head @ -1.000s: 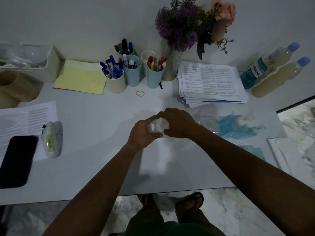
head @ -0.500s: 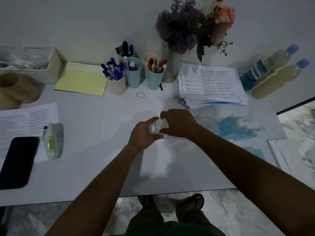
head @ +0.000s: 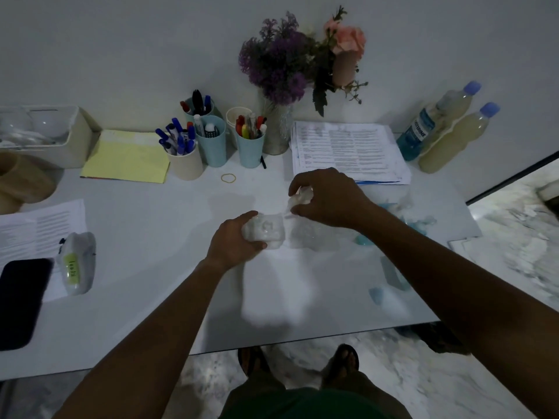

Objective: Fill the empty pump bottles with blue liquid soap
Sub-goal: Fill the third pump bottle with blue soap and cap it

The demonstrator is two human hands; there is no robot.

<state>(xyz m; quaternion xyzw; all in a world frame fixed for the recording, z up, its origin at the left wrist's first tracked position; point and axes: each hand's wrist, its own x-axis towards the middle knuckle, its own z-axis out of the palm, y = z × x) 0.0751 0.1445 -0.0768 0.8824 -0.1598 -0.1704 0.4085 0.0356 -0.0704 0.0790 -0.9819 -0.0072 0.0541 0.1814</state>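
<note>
My left hand (head: 234, 241) grips a clear empty pump bottle (head: 267, 229) standing on the white table (head: 145, 225). Just above and to the right of it, my right hand (head: 328, 198) holds the white pump head (head: 299, 199), lifted off the bottle. Behind my right forearm stand more clear bottles, some holding blue liquid (head: 390, 208); the arm hides most of them. A blue Listerine bottle (head: 419, 134) leans on the wall at the back right.
Two bottles of yellowish liquid (head: 453, 137) stand beside the Listerine. Pen cups (head: 211, 140), a flower vase (head: 276, 131), a paper stack (head: 348, 151), a yellow pad (head: 127, 157) and a rubber band (head: 228, 178) line the back. A phone (head: 21, 300) and a small white device (head: 77, 263) lie left.
My hands were clasped together over the bottle's top. My right hand has since come away up and to the right with the pump head, and my left hand now holds the open bottle alone.
</note>
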